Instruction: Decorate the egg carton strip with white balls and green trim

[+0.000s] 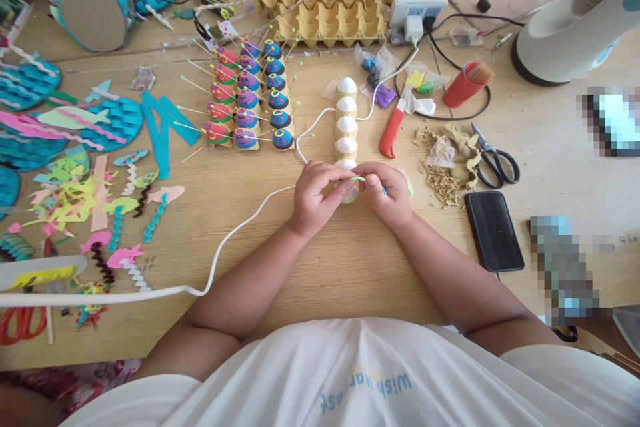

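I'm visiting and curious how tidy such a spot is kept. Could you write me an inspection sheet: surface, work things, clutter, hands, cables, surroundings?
Surface: wooden tabletop, pale, with visible grain.
Work things: thin green strip in hand; white-topped row of cups just beyond, nearest top partly hidden.
Clutter: paper fish cutouts at left; red-handled knife, dry shavings, black scissors and dark phone at right.
Hands: left hand and right hand hold the green strip in their fingers.
Cables: white cable passes near the left hand; black cable curves around the red cup.
Surroundings: yellow egg trays at the far side.
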Demonstrator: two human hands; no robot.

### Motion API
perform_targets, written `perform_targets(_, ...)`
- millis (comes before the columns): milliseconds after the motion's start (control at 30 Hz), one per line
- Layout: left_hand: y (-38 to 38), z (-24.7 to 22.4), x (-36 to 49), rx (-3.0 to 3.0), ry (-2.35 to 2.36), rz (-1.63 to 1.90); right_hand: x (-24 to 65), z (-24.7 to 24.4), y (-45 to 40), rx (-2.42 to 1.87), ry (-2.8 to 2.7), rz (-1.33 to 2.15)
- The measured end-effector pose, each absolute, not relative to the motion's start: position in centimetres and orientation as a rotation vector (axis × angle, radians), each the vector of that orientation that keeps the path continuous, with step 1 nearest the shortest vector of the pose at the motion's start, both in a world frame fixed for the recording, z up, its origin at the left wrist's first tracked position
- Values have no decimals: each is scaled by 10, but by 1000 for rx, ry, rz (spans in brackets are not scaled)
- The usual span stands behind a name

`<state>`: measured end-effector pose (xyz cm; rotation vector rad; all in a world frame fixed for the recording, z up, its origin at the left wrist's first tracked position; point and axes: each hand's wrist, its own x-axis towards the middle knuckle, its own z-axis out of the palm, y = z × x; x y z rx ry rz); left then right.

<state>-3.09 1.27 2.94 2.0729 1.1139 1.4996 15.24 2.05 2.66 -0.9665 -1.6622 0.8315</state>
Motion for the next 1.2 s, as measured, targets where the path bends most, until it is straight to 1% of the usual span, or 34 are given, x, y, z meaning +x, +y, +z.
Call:
perform_targets(200,13,26,-32,2028,1161,1545,151,26,19,-906,-1704,856)
perform_targets(333,14,24,-33,2036,1162,1561,148,23,19,-944,-1680,822)
perform_targets(500,13,23,-35,2036,1155,1532,147,23,20,-922,-1654,763)
perform_targets(700,12,24,-32,2011,1122,1477,148,23,21,-938,-1577,779)
perform_targets(900,14,24,-33,1944,1133,1497,149,18,23,-916,-1555,857)
perform_targets(1100,14,23,-35,1927,1092,1509,148,20,21,-873,-1512,1029)
perform_targets(1200,14,25,-34,1943,1038,1490,147,22,20,-887,-1524,1024)
